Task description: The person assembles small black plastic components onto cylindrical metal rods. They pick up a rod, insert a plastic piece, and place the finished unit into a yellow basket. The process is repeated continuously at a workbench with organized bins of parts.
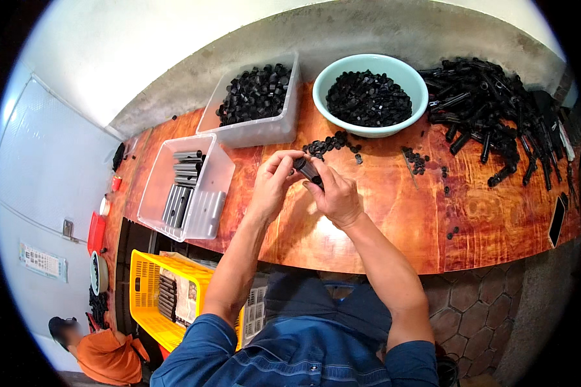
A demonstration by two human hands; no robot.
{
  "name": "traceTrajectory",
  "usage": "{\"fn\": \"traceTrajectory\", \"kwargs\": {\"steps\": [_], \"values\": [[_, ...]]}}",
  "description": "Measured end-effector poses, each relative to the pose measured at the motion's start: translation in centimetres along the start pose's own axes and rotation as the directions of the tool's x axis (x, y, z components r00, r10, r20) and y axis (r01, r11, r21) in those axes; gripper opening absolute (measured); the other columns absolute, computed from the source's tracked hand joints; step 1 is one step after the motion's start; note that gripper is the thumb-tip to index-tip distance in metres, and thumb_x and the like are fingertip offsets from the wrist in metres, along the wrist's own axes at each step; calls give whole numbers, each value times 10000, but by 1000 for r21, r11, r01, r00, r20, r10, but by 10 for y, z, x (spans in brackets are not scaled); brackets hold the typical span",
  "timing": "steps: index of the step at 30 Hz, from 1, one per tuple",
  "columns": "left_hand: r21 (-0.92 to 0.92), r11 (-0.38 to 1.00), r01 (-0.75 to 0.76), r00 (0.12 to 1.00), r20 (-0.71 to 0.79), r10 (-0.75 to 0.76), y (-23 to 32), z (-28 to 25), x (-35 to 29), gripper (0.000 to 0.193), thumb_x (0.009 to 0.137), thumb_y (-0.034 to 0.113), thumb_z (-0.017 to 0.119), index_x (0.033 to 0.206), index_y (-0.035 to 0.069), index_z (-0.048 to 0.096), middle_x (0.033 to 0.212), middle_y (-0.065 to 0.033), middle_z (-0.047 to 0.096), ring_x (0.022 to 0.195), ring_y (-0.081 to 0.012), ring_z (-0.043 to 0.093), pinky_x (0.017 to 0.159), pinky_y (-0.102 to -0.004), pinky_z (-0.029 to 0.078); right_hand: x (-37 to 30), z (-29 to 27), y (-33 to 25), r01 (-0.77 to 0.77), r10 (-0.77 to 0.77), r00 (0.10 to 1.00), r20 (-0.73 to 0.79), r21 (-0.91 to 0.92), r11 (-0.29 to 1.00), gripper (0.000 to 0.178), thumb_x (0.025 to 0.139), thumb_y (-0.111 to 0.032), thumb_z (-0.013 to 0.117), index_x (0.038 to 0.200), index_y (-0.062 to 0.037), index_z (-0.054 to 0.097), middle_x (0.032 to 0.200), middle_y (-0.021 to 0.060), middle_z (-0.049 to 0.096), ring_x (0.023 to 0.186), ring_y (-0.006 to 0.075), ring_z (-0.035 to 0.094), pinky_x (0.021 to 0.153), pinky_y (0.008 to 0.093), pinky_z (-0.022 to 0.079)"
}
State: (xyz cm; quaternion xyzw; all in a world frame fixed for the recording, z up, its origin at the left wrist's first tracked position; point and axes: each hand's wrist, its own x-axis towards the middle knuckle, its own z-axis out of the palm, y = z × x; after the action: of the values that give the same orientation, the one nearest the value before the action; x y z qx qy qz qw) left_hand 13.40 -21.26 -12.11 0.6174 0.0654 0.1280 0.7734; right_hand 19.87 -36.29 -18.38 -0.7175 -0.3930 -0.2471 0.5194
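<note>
Above the table's middle, my right hand (337, 198) is closed around a short black tube (309, 170), held at a slant. My left hand (272, 187) is beside the tube's upper end, thumb and fingers pinched together. Something small and dark shows at those fingertips, too small to name. Just beyond my hands lies a loose pile of small black discs (327, 143). Behind it stands a pale turquoise basin (370, 131) heaped with small black pieces. A clear plastic bin (150, 197) to the left holds several dark tubes (177, 206).
Another clear bin (248, 133) of black caps stands far left. A large heap of black tubular parts (478, 106) covers the table's right, with a phone-like slab (557, 220) near its edge. A yellow crate (143, 284) sits below left. A person in orange (110, 358) is at lower left.
</note>
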Motion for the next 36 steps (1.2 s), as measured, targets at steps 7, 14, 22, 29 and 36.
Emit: {"fn": "traceTrajectory", "kwargs": {"steps": [7,14,22,29,36], "values": [[-372,895,246,968,40,-249,-4,7,5,286,987,300,621,1194,104,645,1221,-94,678,1148,-214,623,1031,-390,454,2,-1,-5,-39,41,997,59,-30,999,387,866,-188,772,1155,-8,588,931,183,707,767,351,721,637,406,578],[-480,821,310,950,115,-291,-22,0,10,282,993,326,623,1172,113,669,1204,-104,695,1198,-266,613,1069,-431,451,2,-1,-3,-2,7,999,52,-94,996,408,857,-187,774,1166,0,584,931,189,702,784,352,721,647,407,582],[-485,819,305,937,307,-167,-25,-7,17,316,964,299,668,1213,118,599,1037,-65,698,1223,-303,599,1078,-454,453,-1,0,-8,-188,143,963,228,189,964,403,934,-229,701,1188,44,546,926,273,697,814,431,710,656,457,588],[-537,803,258,944,317,-91,-30,0,17,245,961,269,646,1155,127,603,888,-26,607,1128,-285,568,1041,-437,455,6,-9,-12,-432,250,843,477,320,843,403,976,-217,619,1282,28,528,1038,281,675,980,459,675,802,471,532],[-393,897,200,975,166,-145,-35,13,23,293,1017,345,539,1118,77,601,981,-90,686,1137,-287,632,1048,-439,471,-3,8,0,-463,379,873,306,279,841,417,979,-326,623,1234,-1,568,984,293,681,952,457,681,774,515,530]]}}
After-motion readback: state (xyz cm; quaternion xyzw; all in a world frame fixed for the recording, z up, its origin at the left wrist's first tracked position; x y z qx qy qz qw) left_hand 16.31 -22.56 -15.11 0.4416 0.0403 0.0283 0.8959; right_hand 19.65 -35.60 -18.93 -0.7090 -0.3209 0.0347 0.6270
